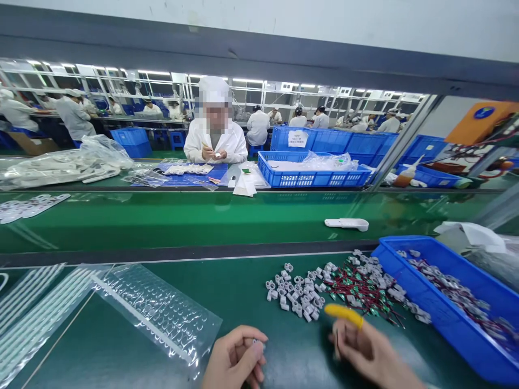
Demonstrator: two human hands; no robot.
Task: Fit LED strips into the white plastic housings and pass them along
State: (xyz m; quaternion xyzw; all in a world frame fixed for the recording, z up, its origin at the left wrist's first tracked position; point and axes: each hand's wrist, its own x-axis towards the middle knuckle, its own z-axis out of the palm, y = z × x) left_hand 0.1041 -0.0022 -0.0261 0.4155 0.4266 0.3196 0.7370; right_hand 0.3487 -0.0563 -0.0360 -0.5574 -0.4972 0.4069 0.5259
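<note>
My left hand [237, 356] is closed at the bottom middle, thumb and fingers pinching a small grey part [258, 342] that is mostly hidden. To its right, my right hand [360, 346] has a yellow finger cot [344, 313] on one finger. Its fingers are curled together, slightly blurred, around something thin and dark that I cannot make out. Just beyond my hands lies a heap of small grey plastic pieces [298, 289]. Beside that heap, red wires [357, 283] with little green boards and grey ends are tangled together.
A blue bin [446, 319] at right holds more wired pieces. Clear plastic sheets [162, 308] with rows of curved marks lie at left. Across the green strip [203, 216], with a white plastic part [346, 223] on it, a co-worker [217, 135] sits. A shelf edge [243, 59] spans overhead.
</note>
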